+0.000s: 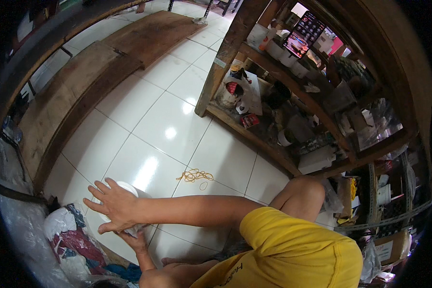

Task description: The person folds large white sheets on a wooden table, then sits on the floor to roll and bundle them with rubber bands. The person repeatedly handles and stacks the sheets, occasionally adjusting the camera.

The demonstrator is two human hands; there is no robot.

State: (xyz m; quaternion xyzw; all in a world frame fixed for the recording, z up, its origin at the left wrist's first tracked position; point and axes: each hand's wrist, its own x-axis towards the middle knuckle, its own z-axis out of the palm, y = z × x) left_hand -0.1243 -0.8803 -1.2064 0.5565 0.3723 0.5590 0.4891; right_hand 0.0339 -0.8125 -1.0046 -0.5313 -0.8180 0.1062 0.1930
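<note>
Cord at two o'clock from right hand, splayed wide over white round thing; left hand's grip I can't tell

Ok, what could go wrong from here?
The right hand is spread over the white round thing, not curled around it, so that might slip. The left hand is partly hidden, so a weak grip could go unnoticed. The tan loops lie loose on the floor and could scatter if brushed.
</note>
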